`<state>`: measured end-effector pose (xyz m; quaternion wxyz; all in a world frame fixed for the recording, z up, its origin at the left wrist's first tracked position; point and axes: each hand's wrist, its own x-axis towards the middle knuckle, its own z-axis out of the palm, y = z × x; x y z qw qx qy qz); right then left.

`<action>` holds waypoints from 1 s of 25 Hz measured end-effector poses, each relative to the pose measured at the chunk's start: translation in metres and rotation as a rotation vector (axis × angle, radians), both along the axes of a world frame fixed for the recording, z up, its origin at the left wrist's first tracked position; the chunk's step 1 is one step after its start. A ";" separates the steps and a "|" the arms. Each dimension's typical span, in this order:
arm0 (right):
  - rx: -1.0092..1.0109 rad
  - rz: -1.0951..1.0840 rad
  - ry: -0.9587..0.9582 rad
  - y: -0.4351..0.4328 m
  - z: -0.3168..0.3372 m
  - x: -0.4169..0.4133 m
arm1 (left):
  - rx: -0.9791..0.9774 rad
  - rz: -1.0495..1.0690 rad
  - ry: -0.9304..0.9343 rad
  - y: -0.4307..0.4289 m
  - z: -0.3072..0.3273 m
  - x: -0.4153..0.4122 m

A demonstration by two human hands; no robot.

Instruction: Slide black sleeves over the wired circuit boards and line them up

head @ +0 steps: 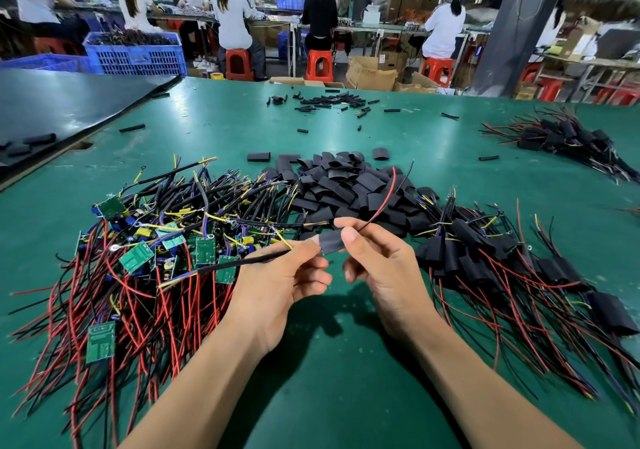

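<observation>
Over the bench (346, 362) centre, near its front edge, both hands pinch one black sleeve (330, 242). Left hand (280, 275) grips its left end plus black wire bundle (242, 263); right hand (377, 265) pinches the right end. Sleeve is matte and flattish, red wire (386, 196) exiting right. Board probably inside, hidden. Bare boards (138, 258) heaped left, sleeved boards (502, 258) right.

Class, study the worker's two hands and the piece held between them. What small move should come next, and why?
Probably slide the black sleeve a touch further left. The left hand and the right hand both pinch it, and the red wire already leaves its right end, but a blue bit seems to show at its left edge.
</observation>
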<state>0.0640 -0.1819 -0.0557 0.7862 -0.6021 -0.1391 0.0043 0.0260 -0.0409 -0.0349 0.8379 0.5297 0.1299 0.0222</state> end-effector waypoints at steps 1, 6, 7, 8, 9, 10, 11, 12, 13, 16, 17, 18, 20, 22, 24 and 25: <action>-0.010 0.004 -0.004 -0.001 0.000 0.000 | -0.005 -0.006 -0.003 0.000 0.000 0.000; -0.007 0.039 -0.005 0.000 0.000 -0.001 | -0.068 -0.082 0.046 0.004 0.000 0.001; -0.004 0.044 -0.004 0.000 0.000 -0.002 | -0.072 -0.085 0.050 0.004 0.000 0.002; -0.001 0.048 -0.001 0.000 0.000 -0.002 | -0.077 -0.084 0.050 0.004 -0.001 0.002; 0.003 0.052 0.005 0.000 0.000 -0.002 | -0.082 -0.078 0.049 0.004 0.000 0.002; 0.009 0.055 0.016 0.001 0.000 -0.001 | -0.084 -0.069 0.049 0.003 -0.001 0.001; 0.016 0.055 0.031 0.001 0.000 -0.001 | -0.082 -0.060 0.048 0.002 -0.001 0.001; 0.022 0.050 0.047 0.000 0.001 -0.001 | -0.076 -0.054 0.044 0.002 0.000 0.001; 0.026 0.039 0.062 0.000 0.002 0.000 | -0.068 -0.055 0.036 0.002 0.000 0.001; 0.036 0.005 0.082 -0.003 0.004 0.002 | -0.065 -0.087 0.026 0.002 0.003 0.002; 0.034 0.004 0.080 -0.004 0.005 0.002 | -0.059 -0.091 0.025 0.002 0.003 0.002; 0.033 0.007 0.075 -0.004 0.005 0.001 | -0.047 -0.086 0.025 0.002 0.002 0.002; 0.038 0.020 0.065 -0.004 0.005 -0.001 | -0.026 -0.072 0.024 0.001 0.000 0.002; 0.032 0.023 0.065 -0.002 0.005 -0.003 | -0.025 -0.062 0.019 0.000 -0.001 0.002; 0.021 0.018 0.072 -0.001 0.005 -0.003 | -0.031 -0.051 -0.002 0.002 -0.001 0.002; 0.020 0.020 0.077 -0.001 0.005 -0.003 | -0.029 -0.046 -0.009 0.002 -0.001 0.002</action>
